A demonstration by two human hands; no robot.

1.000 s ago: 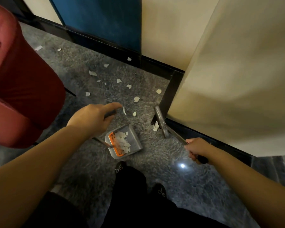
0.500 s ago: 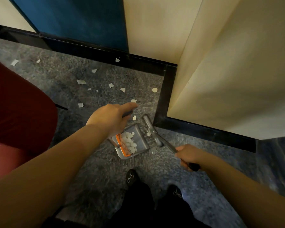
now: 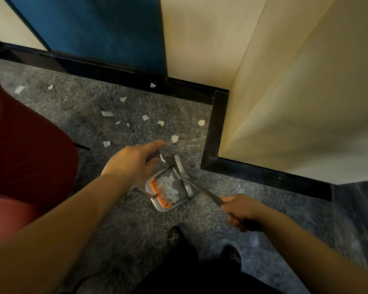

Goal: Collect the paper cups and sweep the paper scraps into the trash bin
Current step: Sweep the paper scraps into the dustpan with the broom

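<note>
Swept leftward since a second ago, the grey broom head (image 3: 184, 177) now meets the grey metal dustpan (image 3: 168, 193) of white paper scraps (image 3: 168, 187). Right hand (image 3: 241, 210) grips its handle; left hand (image 3: 132, 164) holds the dustpan's, forefinger extended. Loose scraps (image 3: 146, 117) dot grey carpet (image 3: 115, 219) toward the black baseboard (image 3: 212, 132).

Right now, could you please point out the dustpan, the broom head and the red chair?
dustpan (image 3: 157, 203): head view, on its grey back wall.
broom head (image 3: 182, 174): head view, on its grey bar.
red chair (image 3: 30, 158): head view, on its seat.
</note>
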